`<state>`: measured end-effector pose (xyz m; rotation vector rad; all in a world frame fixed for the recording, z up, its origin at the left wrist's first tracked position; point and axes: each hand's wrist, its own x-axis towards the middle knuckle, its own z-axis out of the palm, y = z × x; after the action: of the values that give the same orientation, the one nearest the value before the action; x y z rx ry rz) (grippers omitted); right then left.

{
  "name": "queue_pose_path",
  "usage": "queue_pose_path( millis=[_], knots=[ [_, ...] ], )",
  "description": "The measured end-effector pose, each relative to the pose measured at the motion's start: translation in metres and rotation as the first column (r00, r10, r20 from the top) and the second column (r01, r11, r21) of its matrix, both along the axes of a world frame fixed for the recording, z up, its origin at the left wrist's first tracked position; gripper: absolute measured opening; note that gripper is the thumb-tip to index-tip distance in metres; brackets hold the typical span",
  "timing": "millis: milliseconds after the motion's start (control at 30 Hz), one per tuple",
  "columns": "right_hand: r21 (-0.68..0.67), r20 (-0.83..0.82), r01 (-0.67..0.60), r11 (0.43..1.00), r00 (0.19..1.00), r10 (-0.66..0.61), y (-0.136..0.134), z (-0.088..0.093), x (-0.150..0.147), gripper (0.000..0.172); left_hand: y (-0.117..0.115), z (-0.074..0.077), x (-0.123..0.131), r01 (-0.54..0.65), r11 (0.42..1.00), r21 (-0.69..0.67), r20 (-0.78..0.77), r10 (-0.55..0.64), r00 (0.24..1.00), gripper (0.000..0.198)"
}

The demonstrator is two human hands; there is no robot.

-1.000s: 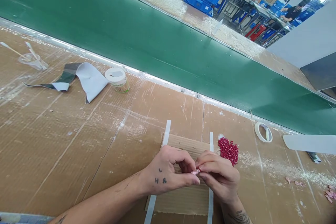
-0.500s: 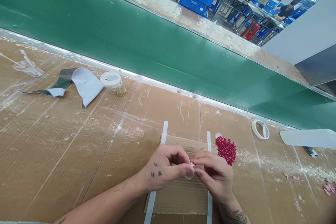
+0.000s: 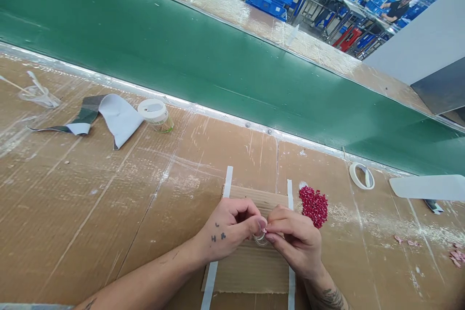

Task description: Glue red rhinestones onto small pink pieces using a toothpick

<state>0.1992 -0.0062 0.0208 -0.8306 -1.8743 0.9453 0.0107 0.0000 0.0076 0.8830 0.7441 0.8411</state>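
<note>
We pinched a small pink piece [image 3: 264,230] between our curled left hand [image 3: 227,230] and right hand [image 3: 296,244]. Red beads [image 3: 314,206] lay beyond the right.

Green conveyor belt [image 3: 218,68] is stretching across the back. White-lidded jar [image 3: 155,114] is sitting beside a curled sheet [image 3: 118,117]. Tape roll [image 3: 361,176] is lying near the belt, right.

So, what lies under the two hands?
A corrugated cardboard piece, held by two white tape strips. The left hand and right hand, pinching a small pink piece, cover its middle, so that part cannot be seen.
</note>
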Motion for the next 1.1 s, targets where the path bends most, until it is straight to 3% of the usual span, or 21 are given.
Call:
queue_pose_path(
  millis=[233, 367, 500, 633, 1100],
  knots=[
    [0.105, 0.048, -0.035, 0.994, 0.998, 0.03, 0.001, 0.002, 0.0, 0.008, -0.003, -0.001, -0.001, 0.024, 0.998, 0.065, 0.004, -0.024, 1.0, 0.048],
    [0.196, 0.08, -0.05, 0.979, 0.996, 0.035, -0.002, 0.004, -0.002, 0.007, -0.005, -0.004, -0.001, 0.011, 0.98, 0.198, -0.058, 0.001, 0.998, 0.05],
    [0.219, 0.086, -0.031, 0.975, 0.996, 0.012, -0.006, 0.007, -0.006, 0.01, -0.007, -0.005, -0.001, -0.031, 0.92, 0.392, -0.155, 0.099, 0.983, 0.054],
    [0.239, 0.092, -0.025, 0.971, 0.996, 0.003, -0.007, 0.007, -0.009, 0.016, -0.008, -0.007, -0.002, -0.087, 0.847, 0.525, -0.155, 0.195, 0.968, 0.052],
    [0.273, 0.106, 0.014, 0.962, 0.993, -0.044, -0.013, 0.007, -0.015, 0.016, -0.013, -0.01, 0.0, -0.133, 0.841, 0.524, -0.118, 0.226, 0.967, 0.048]
  ],
)
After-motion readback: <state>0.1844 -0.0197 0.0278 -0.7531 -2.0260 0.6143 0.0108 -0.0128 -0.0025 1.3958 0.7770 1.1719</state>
